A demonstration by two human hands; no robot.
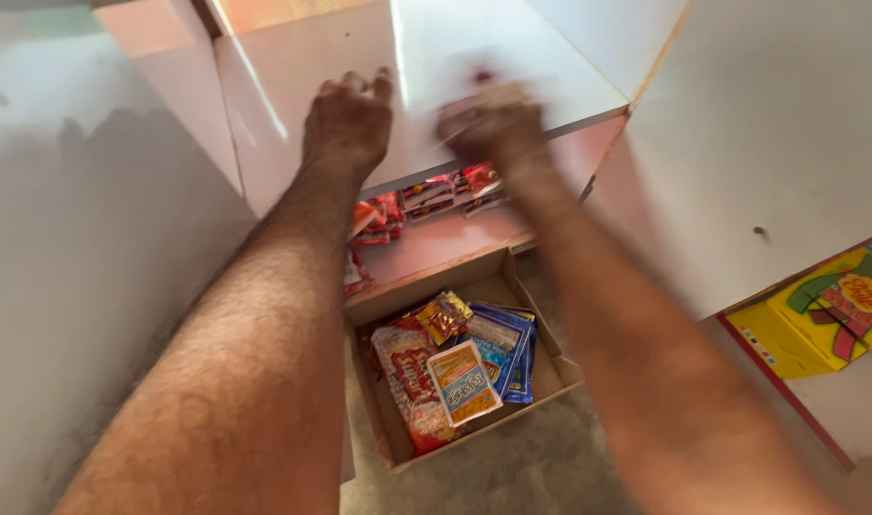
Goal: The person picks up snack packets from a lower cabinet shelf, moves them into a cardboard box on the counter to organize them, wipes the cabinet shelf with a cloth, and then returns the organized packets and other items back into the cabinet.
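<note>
My left hand (345, 119) reaches out over the white upper shelf (426, 57), palm down, fingers curled, and nothing shows in it. My right hand (488, 124) is blurred over the same shelf, near its front edge, and something small and red shows at its fingertips; whether it grips that I cannot tell. Below, on the lower shelf (455, 238), lie several red snack packets (446, 195). On the floor stands an open cardboard box (550, 372) with colourful snack packets (455, 377) inside.
A white wall (73, 286) rises at the left and a white side panel (770, 124) at the right. A yellow carton with a colourful print (827, 310) lies at the right edge. Grey floor (512, 467) surrounds the box.
</note>
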